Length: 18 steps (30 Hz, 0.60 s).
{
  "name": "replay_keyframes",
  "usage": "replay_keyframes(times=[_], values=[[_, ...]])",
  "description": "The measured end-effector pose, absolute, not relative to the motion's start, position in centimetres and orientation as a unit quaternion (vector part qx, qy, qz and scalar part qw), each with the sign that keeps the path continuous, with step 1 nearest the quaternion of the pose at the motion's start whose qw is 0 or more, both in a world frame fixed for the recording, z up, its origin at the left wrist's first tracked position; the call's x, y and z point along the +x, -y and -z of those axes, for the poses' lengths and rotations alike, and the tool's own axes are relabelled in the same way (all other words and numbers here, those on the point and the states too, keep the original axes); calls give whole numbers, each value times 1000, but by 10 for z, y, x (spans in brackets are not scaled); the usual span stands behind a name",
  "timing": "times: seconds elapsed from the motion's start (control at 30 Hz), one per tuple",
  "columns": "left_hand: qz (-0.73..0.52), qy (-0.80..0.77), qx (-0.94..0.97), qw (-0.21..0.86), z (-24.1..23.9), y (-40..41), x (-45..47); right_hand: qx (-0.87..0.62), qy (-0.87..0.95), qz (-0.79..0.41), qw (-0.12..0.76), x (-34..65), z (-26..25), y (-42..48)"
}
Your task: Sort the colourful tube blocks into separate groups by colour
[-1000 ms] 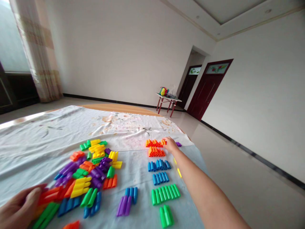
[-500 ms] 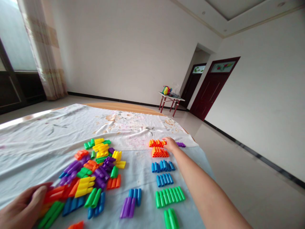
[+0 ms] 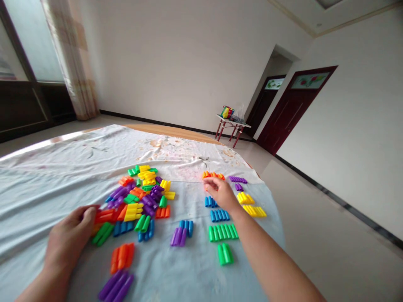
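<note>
Orange tube blocks point(image 3: 213, 175) are lying flat in a short row on the white cloth point(image 3: 47, 176), beyond the blue rows; a red-orange block point(image 3: 103, 215) is resting at the mixed pile's near-left edge.

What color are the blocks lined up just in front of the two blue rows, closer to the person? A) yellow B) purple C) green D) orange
C: a row of green blocks lies right below the blue rows, nearer the person.

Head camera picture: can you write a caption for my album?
Left hand rests on mixed colourful blocks; right hand hovers by sorted rows on a cloth.
</note>
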<state>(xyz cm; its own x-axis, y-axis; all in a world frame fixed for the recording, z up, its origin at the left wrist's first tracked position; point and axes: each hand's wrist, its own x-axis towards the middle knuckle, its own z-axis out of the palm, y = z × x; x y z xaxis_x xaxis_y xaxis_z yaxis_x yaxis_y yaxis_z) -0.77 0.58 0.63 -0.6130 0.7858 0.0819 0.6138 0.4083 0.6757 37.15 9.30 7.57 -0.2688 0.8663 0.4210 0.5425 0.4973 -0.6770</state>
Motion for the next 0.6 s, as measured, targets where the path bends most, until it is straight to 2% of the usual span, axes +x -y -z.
replay_keyframes(times=[0.13,0.33,0.43,0.6], values=[[-348,-834,403,149,-19,1,2,-400,827,-259,299,332,-66,-28],[-365,-815,426,147,-16,6,2,-421,870,-184,178,320,-47,1],[-364,-822,410,154,-18,7,3,-432,871,-164,169,320,-43,3],[-362,-819,415,162,-28,8,6,-393,866,-203,232,314,-42,10]])
